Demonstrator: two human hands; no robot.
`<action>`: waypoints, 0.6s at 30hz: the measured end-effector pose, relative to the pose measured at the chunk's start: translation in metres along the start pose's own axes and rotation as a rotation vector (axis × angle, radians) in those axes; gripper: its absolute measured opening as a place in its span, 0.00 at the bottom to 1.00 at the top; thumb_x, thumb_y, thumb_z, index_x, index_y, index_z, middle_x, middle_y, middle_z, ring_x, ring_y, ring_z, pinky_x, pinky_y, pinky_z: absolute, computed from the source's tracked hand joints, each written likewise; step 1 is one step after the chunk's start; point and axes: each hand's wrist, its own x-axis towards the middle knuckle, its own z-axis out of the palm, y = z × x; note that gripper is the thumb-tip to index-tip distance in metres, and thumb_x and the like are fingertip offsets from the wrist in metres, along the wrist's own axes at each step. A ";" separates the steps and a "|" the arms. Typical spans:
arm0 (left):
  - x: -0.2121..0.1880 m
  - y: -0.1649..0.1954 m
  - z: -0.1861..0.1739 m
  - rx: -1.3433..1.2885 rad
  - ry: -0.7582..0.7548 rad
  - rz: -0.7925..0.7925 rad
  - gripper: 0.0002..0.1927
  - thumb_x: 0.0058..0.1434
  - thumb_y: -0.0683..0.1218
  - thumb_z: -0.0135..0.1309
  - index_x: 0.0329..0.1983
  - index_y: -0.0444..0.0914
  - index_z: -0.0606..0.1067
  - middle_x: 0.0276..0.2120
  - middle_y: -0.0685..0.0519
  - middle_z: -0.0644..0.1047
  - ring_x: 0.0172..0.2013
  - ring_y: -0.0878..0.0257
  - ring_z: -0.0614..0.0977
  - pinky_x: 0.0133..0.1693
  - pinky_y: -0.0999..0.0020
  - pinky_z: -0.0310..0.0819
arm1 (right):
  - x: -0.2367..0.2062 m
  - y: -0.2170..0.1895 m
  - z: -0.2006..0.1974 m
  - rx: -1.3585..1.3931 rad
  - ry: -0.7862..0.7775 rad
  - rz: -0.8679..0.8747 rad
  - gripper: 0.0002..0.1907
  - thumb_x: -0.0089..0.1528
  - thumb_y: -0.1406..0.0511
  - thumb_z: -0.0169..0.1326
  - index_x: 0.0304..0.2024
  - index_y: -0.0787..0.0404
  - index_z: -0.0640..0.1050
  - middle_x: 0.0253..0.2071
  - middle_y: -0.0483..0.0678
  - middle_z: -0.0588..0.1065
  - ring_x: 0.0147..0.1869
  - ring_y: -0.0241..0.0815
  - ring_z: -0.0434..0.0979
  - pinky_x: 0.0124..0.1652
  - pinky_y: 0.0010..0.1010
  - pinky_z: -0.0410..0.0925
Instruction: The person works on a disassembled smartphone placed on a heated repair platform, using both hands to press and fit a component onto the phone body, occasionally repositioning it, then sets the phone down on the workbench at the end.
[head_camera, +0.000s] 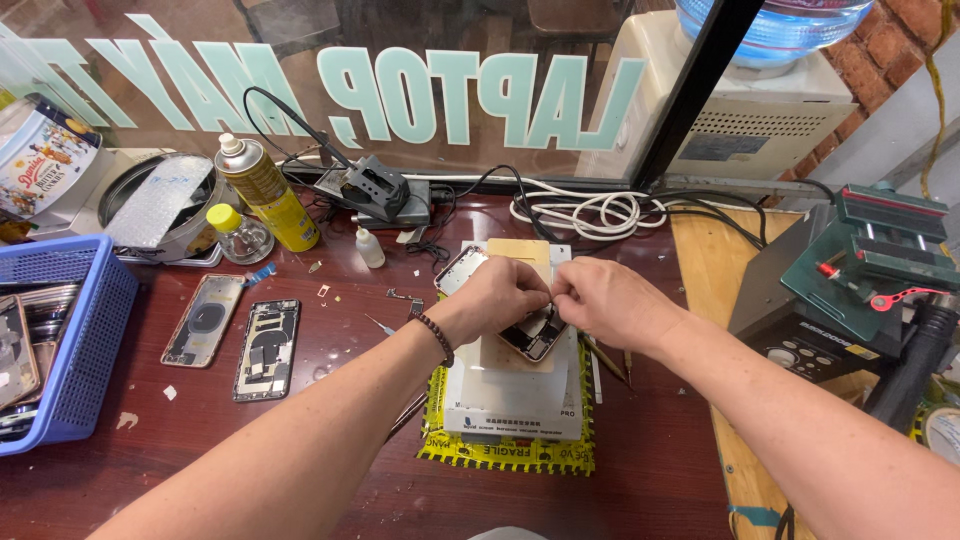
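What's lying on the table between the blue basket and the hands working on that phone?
Head view: two opened phone shells lie flat on the dark table, between the blue basket and the left hand.

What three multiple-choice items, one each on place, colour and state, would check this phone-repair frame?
1. Where do the two opened phone bodies lie?
A. on the dark table, left of the hands
B. inside the blue basket
C. on the green machine

2. What colour is the spray can?
A. red
B. yellow
C. white

3. What are the left hand and right hand doing?
A. resting flat on the table
B. both pinching at the phone on the white pad
C. holding the spray can

Answers: 1 A, they lie side by side on bare wood beside the blue basket. 2 B, its body is yellow. 3 B, the fingertips of both meet over the phone's upper edge.
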 end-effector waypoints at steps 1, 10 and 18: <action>0.000 0.000 0.000 -0.015 -0.005 -0.008 0.10 0.59 0.44 0.60 0.37 0.32 0.82 0.29 0.50 0.83 0.29 0.66 0.81 0.34 0.68 0.78 | 0.001 0.001 0.001 0.064 -0.012 0.059 0.07 0.58 0.64 0.56 0.34 0.63 0.79 0.32 0.52 0.80 0.36 0.47 0.82 0.39 0.36 0.73; -0.003 0.001 0.000 -0.003 -0.005 0.000 0.11 0.60 0.45 0.59 0.39 0.32 0.83 0.29 0.51 0.82 0.29 0.67 0.80 0.33 0.69 0.77 | 0.006 0.008 -0.006 0.141 -0.052 0.129 0.12 0.59 0.62 0.57 0.41 0.60 0.84 0.34 0.49 0.84 0.37 0.39 0.85 0.40 0.31 0.75; -0.003 0.002 0.000 0.028 0.000 0.001 0.11 0.59 0.45 0.59 0.39 0.32 0.82 0.29 0.51 0.82 0.29 0.66 0.80 0.33 0.68 0.77 | 0.005 -0.001 -0.008 0.082 -0.032 0.084 0.09 0.57 0.64 0.56 0.37 0.61 0.82 0.33 0.51 0.82 0.38 0.46 0.85 0.40 0.34 0.75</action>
